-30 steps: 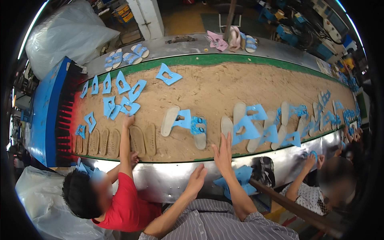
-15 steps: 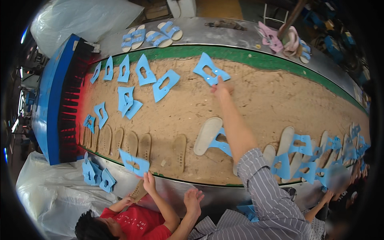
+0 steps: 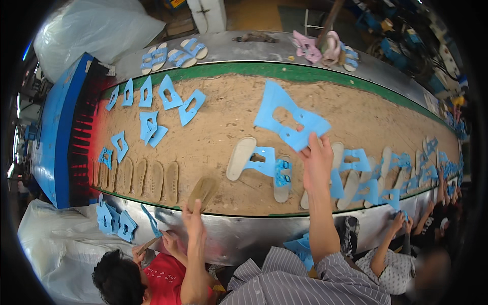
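Observation:
My right hand [image 3: 316, 155] pinches a blue sandal upper [image 3: 292, 114] by one corner. The upper is a flat piece with a cutout in its middle and is held above the belt. My left hand [image 3: 193, 219] grips the near end of a brown sandal sole [image 3: 204, 190], which is tilted over the belt's near edge. Between my hands, a pale sole with a blue upper against it [image 3: 241, 157] lies on the belt. Beside it is another pale sole [image 3: 281, 193] with a blue strapped upper at its far end.
A worn tan conveyor belt [image 3: 218, 117] leads left into a blue machine [image 3: 61, 127] with a black fringe and red glow. Several blue uppers [image 3: 169, 92] and brown soles [image 3: 157, 180] lie on it. A co-worker in red [image 3: 168, 279] sits at near left; others work at right.
My right hand has lifted the blue upper off the belt and drawn it nearer. My left hand has reached forward and taken the brown sole. The co-worker in red has pulled their blue upper back.

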{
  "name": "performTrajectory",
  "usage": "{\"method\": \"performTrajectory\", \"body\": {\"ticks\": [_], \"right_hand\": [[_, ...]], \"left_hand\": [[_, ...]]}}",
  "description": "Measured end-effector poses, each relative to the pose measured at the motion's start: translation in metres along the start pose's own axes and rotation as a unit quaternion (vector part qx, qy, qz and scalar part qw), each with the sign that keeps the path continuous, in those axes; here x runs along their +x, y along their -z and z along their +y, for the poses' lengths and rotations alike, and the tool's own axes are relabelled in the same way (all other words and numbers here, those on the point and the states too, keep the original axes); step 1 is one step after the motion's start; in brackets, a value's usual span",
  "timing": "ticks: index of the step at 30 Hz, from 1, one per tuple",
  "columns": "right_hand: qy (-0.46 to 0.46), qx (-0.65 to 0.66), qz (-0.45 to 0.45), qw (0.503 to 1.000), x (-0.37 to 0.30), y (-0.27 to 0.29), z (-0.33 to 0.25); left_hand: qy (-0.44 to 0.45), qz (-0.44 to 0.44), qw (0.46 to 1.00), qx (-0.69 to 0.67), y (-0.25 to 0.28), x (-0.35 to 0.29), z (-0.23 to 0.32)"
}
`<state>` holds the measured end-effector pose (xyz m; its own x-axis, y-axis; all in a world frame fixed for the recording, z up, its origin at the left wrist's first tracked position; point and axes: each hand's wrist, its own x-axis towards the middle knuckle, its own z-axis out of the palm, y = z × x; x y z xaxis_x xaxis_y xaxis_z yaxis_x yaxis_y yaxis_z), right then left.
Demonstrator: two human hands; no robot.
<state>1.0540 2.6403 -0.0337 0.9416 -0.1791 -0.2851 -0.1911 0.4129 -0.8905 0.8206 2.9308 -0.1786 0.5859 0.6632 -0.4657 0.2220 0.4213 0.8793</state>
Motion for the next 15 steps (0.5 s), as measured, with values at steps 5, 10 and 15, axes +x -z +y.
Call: {"method": "performTrajectory", "body": {"ticks": [5, 10, 15], "right_hand": [[0.025, 0.051, 0.003, 0.998, -0.144, 0.031, -0.069], [0.080, 0.100, -0.046, 0.991, -0.249, 0.038, -0.086], [0.192, 0.017, -0.045, 0.980, -0.309, 0.039, -0.088]], "left_hand": [[-0.233, -0.102, 0.945, 0.208, 0.011, -0.133, 0.123], [-0.447, -0.211, 0.851, 0.176, 0.028, -0.221, 0.166], [-0.476, -0.333, 0.804, 0.129, 0.030, -0.274, 0.180]]}}
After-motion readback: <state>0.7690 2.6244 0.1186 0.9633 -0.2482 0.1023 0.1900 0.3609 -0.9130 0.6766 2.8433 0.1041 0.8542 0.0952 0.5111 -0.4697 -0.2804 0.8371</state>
